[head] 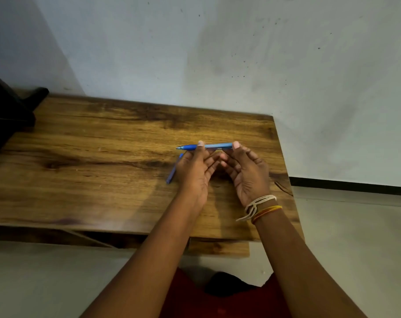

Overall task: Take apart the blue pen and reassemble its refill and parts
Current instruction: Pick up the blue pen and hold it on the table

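A blue pen (pixel 214 146) is held level above the wooden table (pixel 91 161), its tip pointing left. My left hand (pixel 196 171) pinches it near the tip end, just behind the blue grip section. My right hand (pixel 246 173) pinches the pen's rear end, and threads and bangles circle that wrist. A blue pen cap (pixel 173 172) lies on the table just left of my left hand, partly hidden behind it.
A dark object (pixel 7 115) stands at the table's far left corner. The table's back edge meets a pale wall (pixel 218 53). The table's right edge drops to a grey floor (pixel 355 237).
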### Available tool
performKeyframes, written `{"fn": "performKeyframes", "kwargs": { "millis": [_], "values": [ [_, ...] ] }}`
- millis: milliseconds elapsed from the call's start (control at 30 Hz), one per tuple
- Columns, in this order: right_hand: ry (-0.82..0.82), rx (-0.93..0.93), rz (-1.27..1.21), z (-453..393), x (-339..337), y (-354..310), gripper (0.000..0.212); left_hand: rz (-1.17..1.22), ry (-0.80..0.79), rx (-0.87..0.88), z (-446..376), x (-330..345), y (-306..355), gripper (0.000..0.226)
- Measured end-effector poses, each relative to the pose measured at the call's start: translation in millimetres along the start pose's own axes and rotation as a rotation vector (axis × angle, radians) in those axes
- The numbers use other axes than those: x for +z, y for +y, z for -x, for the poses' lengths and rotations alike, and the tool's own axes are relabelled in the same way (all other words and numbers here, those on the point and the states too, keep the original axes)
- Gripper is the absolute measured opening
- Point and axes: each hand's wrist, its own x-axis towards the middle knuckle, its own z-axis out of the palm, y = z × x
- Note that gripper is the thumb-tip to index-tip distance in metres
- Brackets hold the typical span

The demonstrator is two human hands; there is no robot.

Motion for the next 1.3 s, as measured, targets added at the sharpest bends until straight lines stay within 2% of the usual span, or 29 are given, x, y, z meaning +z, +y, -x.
{"fn": "performKeyframes", "kwargs": {
  "millis": [100, 300, 433, 533, 600, 700, 833, 1000, 1100, 1200, 1300],
  "values": [
    [-0.016, 0.007, 0.013, -2.9, -5.0, -2.5, 0.003, -0.026, -0.042, 0.014, -2.1, 0.1, -1.9, 0.019],
    [0.011, 0.014, 0.032, -6.4, -14.8, -5.0, 0.017, -0.014, -0.013, -0.001, -5.7, 4.3, -10.3, 0.02],
    [-0.013, 0.066, 0.035, -8.2, -19.0, -9.9, 0.005, 0.024, -0.012, -0.025, -7.7, 2.8, -11.4, 0.014],
    [0.0, 0.072, 0.063, -10.4, -22.2, -14.3, 0.009, 0.048, -0.036, -0.038, -9.8, 0.6, -10.4, 0.014],
    [0.094, -0.062, 0.291, -12.5, -25.3, -15.0, 0.008, 0.059, -0.041, -0.043, -10.7, 0.2, -10.8, 0.016],
    [0.253, -0.385, 0.85, -17.6, -36.0, -16.4, 0.012, 0.064, -0.052, -0.038, -12.1, -0.1, -11.7, 0.016],
    [0.253, -0.504, 1.232, -22.0, -46.6, -18.9, 0.024, 0.065, -0.05, -0.03, -13.2, -1.9, -12.4, 0.021],
    [0.232, -0.519, 1.402, -24.9, -46.2, -12.3, 0.027, 0.046, -0.053, -0.019, -13.9, -3.7, -13.2, 0.021],
    [0.261, -0.545, 1.38, -23.7, -42.7, -10.3, 0.028, 0.042, -0.049, -0.019, -14.1, -3.5, -13.5, 0.023],
    [0.298, -0.535, 1.32, -24.6, -41.6, -8.8, 0.02, 0.046, -0.053, -0.023, -14.1, -3.8, -12.7, 0.02],
    [0.29, -0.513, 1.374, -27.6, -43.2, -6.2, 0.018, 0.044, -0.053, -0.026, -13.6, -3.9, -12.2, 0.02]
  ]
}}
